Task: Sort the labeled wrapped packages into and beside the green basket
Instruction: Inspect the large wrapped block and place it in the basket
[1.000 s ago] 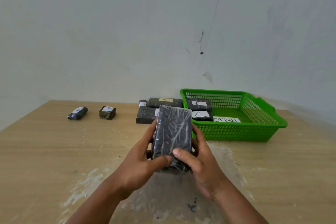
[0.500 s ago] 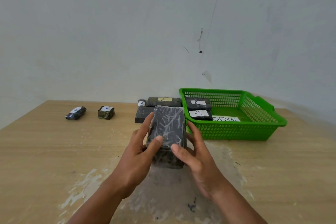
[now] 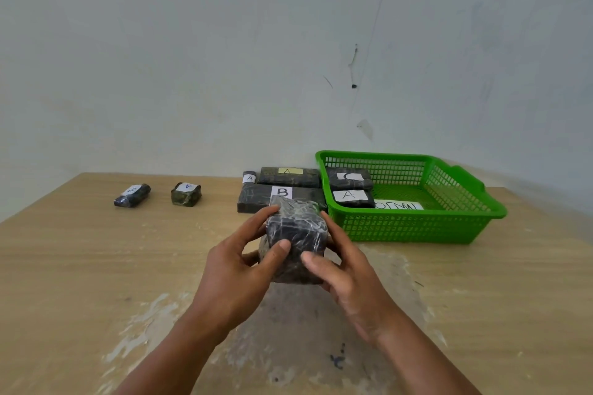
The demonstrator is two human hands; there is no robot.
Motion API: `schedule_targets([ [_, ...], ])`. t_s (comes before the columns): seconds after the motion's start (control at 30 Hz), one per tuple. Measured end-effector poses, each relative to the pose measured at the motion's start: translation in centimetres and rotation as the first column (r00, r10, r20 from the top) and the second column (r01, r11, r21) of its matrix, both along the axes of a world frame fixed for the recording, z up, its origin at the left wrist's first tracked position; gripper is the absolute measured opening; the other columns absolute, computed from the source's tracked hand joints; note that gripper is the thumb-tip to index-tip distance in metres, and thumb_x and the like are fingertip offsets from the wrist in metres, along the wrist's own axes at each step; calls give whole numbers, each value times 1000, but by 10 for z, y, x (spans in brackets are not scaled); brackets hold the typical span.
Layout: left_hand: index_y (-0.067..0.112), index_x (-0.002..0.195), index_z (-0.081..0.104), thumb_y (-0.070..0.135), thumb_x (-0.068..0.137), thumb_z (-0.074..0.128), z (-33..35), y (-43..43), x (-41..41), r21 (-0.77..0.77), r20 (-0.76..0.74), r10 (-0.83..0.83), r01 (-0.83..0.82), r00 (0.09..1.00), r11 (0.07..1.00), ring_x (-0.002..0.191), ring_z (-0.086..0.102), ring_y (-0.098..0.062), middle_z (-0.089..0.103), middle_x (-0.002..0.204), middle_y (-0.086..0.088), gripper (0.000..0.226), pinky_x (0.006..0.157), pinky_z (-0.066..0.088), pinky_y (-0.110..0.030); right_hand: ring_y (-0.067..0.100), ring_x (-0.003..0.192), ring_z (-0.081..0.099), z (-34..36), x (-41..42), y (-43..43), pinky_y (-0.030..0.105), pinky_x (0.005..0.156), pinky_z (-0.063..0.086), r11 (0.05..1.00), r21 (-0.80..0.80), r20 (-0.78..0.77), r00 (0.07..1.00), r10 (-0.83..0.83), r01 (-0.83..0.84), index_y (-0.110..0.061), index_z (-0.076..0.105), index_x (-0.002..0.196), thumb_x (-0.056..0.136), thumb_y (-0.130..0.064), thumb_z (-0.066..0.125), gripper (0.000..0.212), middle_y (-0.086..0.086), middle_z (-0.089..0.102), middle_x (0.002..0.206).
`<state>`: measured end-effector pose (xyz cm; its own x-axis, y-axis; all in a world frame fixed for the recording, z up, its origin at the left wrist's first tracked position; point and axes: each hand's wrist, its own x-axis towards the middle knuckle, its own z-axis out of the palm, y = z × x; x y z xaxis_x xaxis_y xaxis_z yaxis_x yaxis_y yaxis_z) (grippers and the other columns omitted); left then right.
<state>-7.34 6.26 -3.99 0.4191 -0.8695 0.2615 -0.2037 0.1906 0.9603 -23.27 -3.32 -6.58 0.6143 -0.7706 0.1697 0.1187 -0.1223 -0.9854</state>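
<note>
Wrapped package (image 3: 296,234) held over tabletop (image 3: 96,266), left grip (image 3: 237,269) and right grip (image 3: 348,280) curled around it, near green basket (image 3: 417,229) corner.

Both hands are gripping a dark package (image 3: 296,231) over the table (image 3: 96,266). The left hand (image 3: 234,269) is curling round its 9 o'clock side and the right hand (image 3: 349,279) round its 3 o'clock side, with both thumbs pressing its near face. The basket (image 3: 417,228) is sitting at 2 o'clock from it, holding a C package (image 3: 348,178), an A package (image 3: 351,197) and a paper slip (image 3: 399,205). A B package (image 3: 253,199), a long A package (image 3: 288,178) and a small A package (image 3: 249,177) are lying just beside the basket at its 9 o'clock. A bluish package (image 3: 132,195) and a greenish package (image 3: 186,194) are lying well apart at 10 o'clock.
</note>
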Motion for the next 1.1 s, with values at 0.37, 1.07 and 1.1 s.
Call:
schedule_targets([
  [0.37, 55, 134, 46, 51, 65, 89, -2, 2, 1, 68, 78, -1, -5, 997, 998, 105, 73, -11, 64, 128, 16, 81, 77, 63, -25, 13, 129, 63, -6, 3, 5, 37, 102, 59, 957, -237, -112, 974, -199, 168, -51, 39, 154, 60, -73, 88, 109, -12, 49, 147],
  [1.07, 24, 128, 50, 47, 64, 88, 1, 6, 9, -169, 0, 25, -24, 1000, 985, 115, 68, -21, 71, 123, 1, 78, 94, 57, -40, 18, 88, 68, 5, 1, 8, 49, 81, 57, 842, -428, 68, 941, -332, 328, -28, 59, 93, 84, -57, 71, 32, -12, 68, 89],
  [1.1, 27, 129, 50, 47, 67, 84, 0, 6, 7, -166, 35, 40, -34, 999, 986, 114, 69, -20, 71, 123, 3, 73, 95, 57, -43, 19, 90, 70, 7, 1, 10, 51, 82, 58, 846, -429, 66, 945, -321, 317, -28, 62, 102, 84, -57, 71, 35, -11, 70, 93],
])
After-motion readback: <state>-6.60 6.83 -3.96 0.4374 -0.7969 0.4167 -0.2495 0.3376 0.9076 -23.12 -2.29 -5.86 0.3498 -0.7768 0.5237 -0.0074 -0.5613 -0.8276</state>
